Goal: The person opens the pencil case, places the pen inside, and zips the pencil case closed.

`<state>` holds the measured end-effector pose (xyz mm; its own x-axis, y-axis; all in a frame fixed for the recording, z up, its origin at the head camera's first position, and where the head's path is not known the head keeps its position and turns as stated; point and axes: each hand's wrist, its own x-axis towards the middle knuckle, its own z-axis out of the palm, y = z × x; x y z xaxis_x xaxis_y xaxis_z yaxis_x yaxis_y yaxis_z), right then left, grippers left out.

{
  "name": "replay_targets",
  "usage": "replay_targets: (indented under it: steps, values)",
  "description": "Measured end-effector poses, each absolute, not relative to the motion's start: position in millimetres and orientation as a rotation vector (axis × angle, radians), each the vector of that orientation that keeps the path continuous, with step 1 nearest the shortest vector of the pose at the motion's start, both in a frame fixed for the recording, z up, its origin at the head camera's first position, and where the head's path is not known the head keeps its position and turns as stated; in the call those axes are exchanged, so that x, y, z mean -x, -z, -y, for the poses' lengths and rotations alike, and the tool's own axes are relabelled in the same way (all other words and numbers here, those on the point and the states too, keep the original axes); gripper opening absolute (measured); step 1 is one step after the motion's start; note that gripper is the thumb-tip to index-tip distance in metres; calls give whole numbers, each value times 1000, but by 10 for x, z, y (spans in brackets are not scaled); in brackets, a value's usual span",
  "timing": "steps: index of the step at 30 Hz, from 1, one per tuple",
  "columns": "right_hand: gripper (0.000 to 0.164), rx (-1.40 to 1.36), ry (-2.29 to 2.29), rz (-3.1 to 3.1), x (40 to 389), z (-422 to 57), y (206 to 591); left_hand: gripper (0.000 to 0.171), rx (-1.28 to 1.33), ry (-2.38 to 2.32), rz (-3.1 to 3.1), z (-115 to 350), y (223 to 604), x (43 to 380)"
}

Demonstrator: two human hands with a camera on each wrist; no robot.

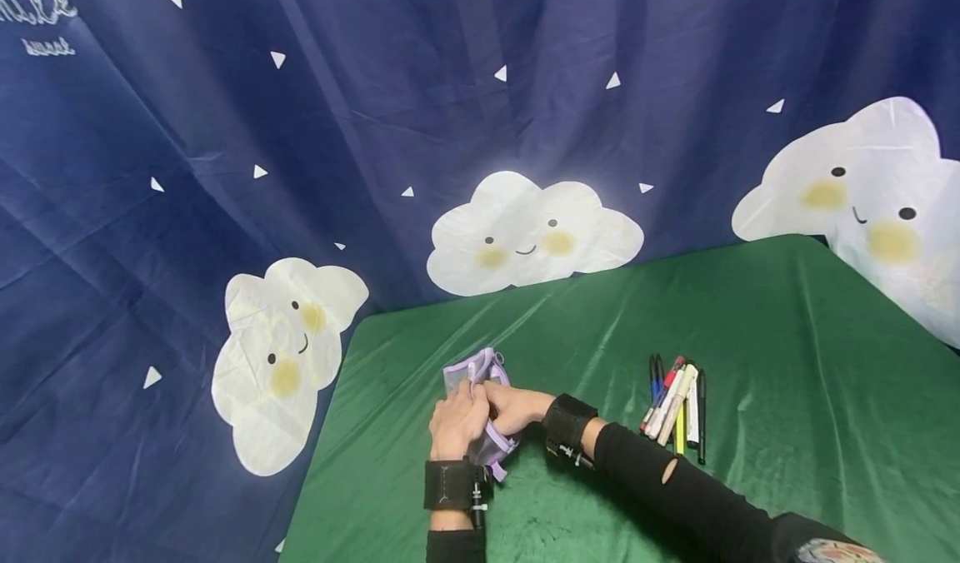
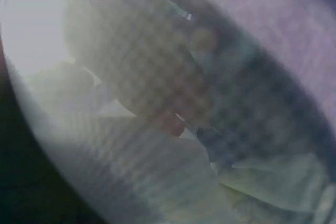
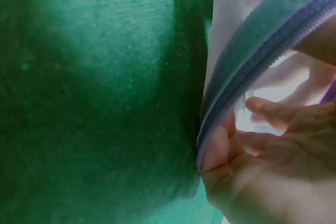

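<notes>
A see-through mesh pouch with lilac trim and a zipper lies on the green cloth, its mouth unzipped. My left hand grips the pouch from the left side; its fingertips are partly hidden. My right hand reaches into the mouth from the right. Seen by the right wrist camera, the zipper edge curves past the right hand, whose fingers are loosely bent, with no object visible between them. Blurred pouch mesh fills most of the left wrist view.
Several pens and markers lie bunched on the green cloth, right of the pouch. Behind the cloth hangs a dark blue curtain printed with smiling clouds and white triangles.
</notes>
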<state>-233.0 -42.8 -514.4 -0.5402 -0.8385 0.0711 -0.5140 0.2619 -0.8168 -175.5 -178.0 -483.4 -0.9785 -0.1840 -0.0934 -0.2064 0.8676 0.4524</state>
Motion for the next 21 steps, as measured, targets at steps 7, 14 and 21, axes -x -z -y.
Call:
replay_targets:
  steps: [7, 14, 21]
  values:
    - [55, 1176, 1138, -2143, 2354, 427, 5112, 49, 298, -738, -2968, 1792, 4820, 1740]
    - [48, 1126, 1065, -2196, 2357, 414, 5069, 48, 301, -728, -2974, 1783, 4810, 1747]
    - [45, 1146, 788, -2378, 2283, 466, 4988, 51, 292, -741, -2961, 1809, 4807, 1753]
